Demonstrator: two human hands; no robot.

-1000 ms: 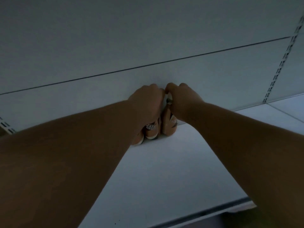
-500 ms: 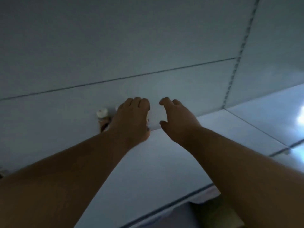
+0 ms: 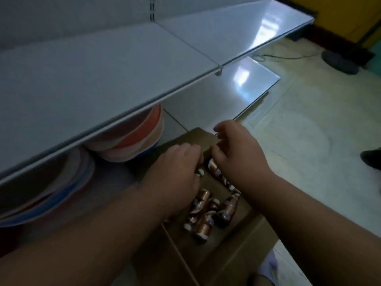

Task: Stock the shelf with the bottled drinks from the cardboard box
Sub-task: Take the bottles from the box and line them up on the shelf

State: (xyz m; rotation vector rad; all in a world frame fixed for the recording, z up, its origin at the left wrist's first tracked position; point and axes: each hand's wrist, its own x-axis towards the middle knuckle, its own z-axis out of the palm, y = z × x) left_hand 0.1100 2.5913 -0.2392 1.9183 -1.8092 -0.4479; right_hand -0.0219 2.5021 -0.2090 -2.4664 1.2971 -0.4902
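Note:
An open cardboard box [image 3: 237, 250] stands on the floor below me, holding several small brown bottled drinks [image 3: 203, 223] with white caps, lying loose. My left hand [image 3: 177, 176] is down in the box with its fingers curled around a bottle whose white cap [image 3: 199, 172] sticks out beside them. My right hand [image 3: 237, 153] is next to it, fingers bent over the top end of another bottle [image 3: 215, 169]; whether it grips is unclear. The grey shelf [image 3: 103, 69] runs above and left of the box; its visible part holds no bottles.
Stacked orange, white and blue bowls [image 3: 134, 137] sit under the shelf at left, close to the box. A lower shelf board [image 3: 226, 89] lies behind the box. Pale floor tiles [image 3: 309, 131] spread right, with a dark round base [image 3: 340, 60] and a shoe [image 3: 371, 159].
My hands let go of the bottles at the back of the shelf, opened and drew away. My view swung down, and both hands are now in the cardboard box on bottles.

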